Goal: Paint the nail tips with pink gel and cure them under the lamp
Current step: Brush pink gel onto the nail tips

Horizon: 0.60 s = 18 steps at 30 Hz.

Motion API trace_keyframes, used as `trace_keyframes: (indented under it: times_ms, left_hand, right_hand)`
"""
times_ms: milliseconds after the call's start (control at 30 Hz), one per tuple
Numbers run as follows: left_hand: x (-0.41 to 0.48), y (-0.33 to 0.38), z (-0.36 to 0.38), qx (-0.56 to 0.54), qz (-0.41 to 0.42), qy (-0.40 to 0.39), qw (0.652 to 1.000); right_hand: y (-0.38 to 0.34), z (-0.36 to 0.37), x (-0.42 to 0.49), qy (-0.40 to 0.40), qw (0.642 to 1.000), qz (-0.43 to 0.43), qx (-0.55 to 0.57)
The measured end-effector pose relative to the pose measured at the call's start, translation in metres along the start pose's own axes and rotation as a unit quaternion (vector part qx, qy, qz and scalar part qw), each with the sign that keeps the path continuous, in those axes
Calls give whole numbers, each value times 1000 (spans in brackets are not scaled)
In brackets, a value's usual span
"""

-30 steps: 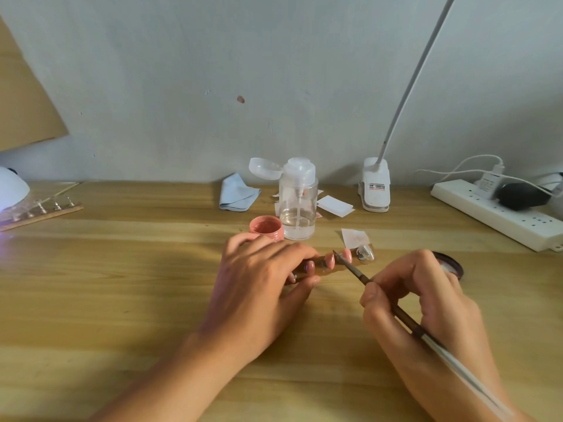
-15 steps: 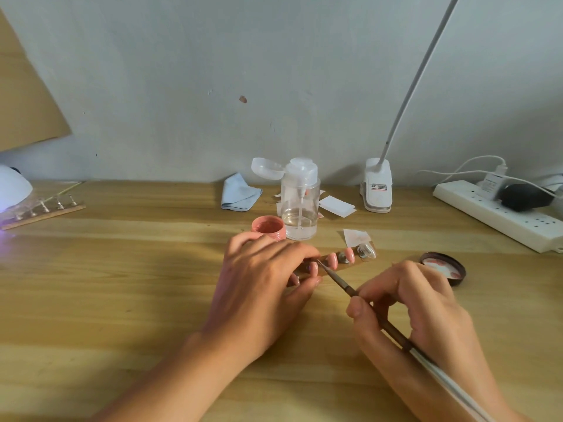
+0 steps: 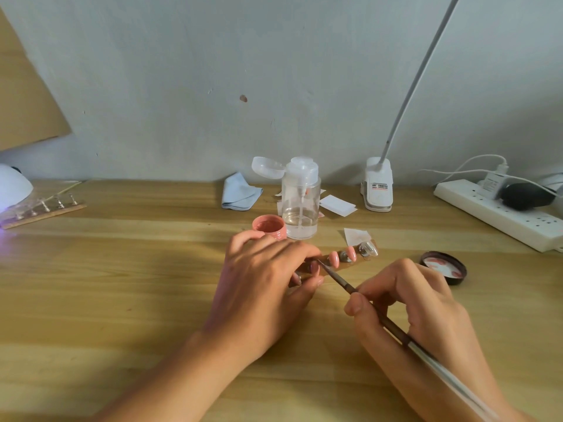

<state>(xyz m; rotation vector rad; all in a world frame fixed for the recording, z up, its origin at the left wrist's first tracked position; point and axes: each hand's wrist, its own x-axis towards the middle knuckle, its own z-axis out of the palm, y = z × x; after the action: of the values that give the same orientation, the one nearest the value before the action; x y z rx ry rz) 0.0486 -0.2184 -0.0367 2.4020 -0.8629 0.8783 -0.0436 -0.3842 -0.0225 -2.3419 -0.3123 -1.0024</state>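
Note:
A wooden strip (image 3: 355, 261) lies mid-table with several nail tips on it; two pink tips (image 3: 334, 258) and a clear tip (image 3: 368, 248) show. My left hand (image 3: 268, 284) lies over the strip's left end and holds it between fingers and thumb. My right hand (image 3: 414, 309) grips a thin brush (image 3: 338, 278), whose tip touches a nail tip beside my left fingers. The open pink gel jar (image 3: 270, 226) stands just behind my left hand. The white curing lamp (image 3: 12, 185) glows at the far left edge.
The jar's dark lid (image 3: 443, 267) lies right of my right hand. A clear pump bottle (image 3: 300, 205), a blue cloth (image 3: 239, 193), white wipes (image 3: 338, 205) and a clip lamp base (image 3: 377, 190) stand behind. A power strip (image 3: 499, 217) runs at right. Another nail strip (image 3: 45, 210) lies by the lamp.
My right hand has moved left with the brush, bringing its tip from the right-hand pink tips to a nail tip next to my left fingers. The left hand has stayed put.

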Motion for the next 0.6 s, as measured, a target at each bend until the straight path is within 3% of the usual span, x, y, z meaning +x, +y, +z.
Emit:
trace_keyframes:
  times_ms: [600]
  left_hand:
    - [1,2,0,-4,12,43,999]
  right_hand:
    - [-2,0,2,11,1000,-19,-6]
